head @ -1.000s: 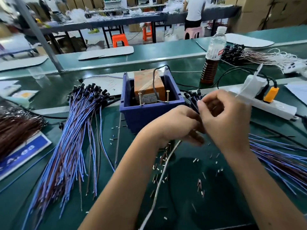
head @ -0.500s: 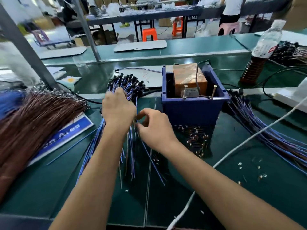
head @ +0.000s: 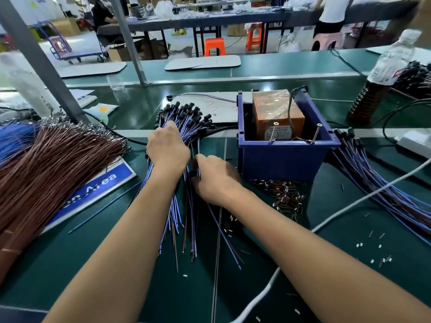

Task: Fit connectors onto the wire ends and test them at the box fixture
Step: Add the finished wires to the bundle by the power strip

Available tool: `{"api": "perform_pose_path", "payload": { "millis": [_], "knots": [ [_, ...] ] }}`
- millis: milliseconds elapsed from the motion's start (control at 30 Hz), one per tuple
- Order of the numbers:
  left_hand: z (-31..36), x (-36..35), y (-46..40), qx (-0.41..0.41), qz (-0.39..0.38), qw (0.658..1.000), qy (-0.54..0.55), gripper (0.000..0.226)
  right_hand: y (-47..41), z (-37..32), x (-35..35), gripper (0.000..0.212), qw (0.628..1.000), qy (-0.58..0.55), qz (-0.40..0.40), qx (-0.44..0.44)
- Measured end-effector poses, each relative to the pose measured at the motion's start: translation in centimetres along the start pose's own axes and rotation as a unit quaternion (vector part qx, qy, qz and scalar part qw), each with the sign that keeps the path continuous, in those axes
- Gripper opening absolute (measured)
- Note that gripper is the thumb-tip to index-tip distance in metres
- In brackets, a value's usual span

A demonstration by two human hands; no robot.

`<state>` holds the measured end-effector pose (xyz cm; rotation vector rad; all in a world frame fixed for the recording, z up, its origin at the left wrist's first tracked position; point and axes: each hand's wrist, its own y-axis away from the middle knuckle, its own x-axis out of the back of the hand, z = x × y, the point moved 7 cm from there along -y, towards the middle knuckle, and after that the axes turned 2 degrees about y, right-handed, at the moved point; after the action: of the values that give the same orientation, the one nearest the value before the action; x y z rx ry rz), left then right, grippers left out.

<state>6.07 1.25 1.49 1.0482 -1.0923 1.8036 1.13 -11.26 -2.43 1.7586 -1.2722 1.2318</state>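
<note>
A bundle of blue-purple wires (head: 186, 122) with black caps at the far ends fans out on the green bench, left of the blue box fixture (head: 284, 159). My left hand (head: 166, 148) lies on this bundle, its fingers curled down among the wires. Just right of it, my right hand (head: 215, 179) pinches a few thin wires from the same bundle. The box holds an orange block (head: 275, 113), and two metal pins (head: 272, 134) stand at its front rim. A heap of small loose connectors (head: 285, 194) lies in front of the box.
A second blue-purple wire bundle (head: 373, 183) lies right of the box, crossed by a white cable (head: 349, 201). Brown wires (head: 46, 164) cover the left over a blue sign (head: 98, 185). A bottle (head: 377, 89) and a power strip (head: 415, 141) stand at back right.
Both hands left the spot in front of the box and went left to the capped wire bundle. My view turned left with them. The right hand has closed on a few wires.
</note>
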Motion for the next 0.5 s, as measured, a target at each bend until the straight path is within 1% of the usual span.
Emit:
{"api": "perform_pose_path", "payload": {
  "millis": [67,167,233,300,367,400,467,500],
  "knots": [
    [0.2,0.4,-0.2,-0.003,0.007,1.0,-0.006,0.028,0.0,0.0,0.0,0.031,1.0,-0.004,0.004,0.001],
    [0.4,0.8,-0.4,-0.01,0.027,1.0,-0.001,0.015,0.3,0.1,0.1,0.032,1.0,-0.014,0.011,-0.004],
    [0.3,1.2,-0.4,-0.008,0.042,0.999,0.019,0.016,0.4,0.4,0.2,0.033,0.999,-0.029,0.01,-0.011],
    [0.6,2.3,-0.3,-0.012,0.078,0.996,0.044,0.021,0.7,0.6,0.4,0.034,0.997,-0.077,0.0,-0.019],
    [1.0,4.4,0.1,-0.003,0.129,0.987,0.094,0.021,1.1,0.8,1.0,0.033,0.988,-0.156,0.006,-0.019],
    [1.2,5.5,0.3,0.0,0.155,0.979,0.134,0.02,1.4,0.8,1.5,0.031,0.982,-0.189,0.026,-0.01],
    [2.2,8.2,0.4,-0.006,0.178,0.956,0.232,0.018,2.1,0.4,3.1,0.028,0.968,-0.229,0.098,0.029],
    [3.1,9.6,0.4,-0.021,0.184,0.937,0.297,0.016,2.6,0.0,4.1,0.029,0.958,-0.244,0.139,0.049]
  ]
}}
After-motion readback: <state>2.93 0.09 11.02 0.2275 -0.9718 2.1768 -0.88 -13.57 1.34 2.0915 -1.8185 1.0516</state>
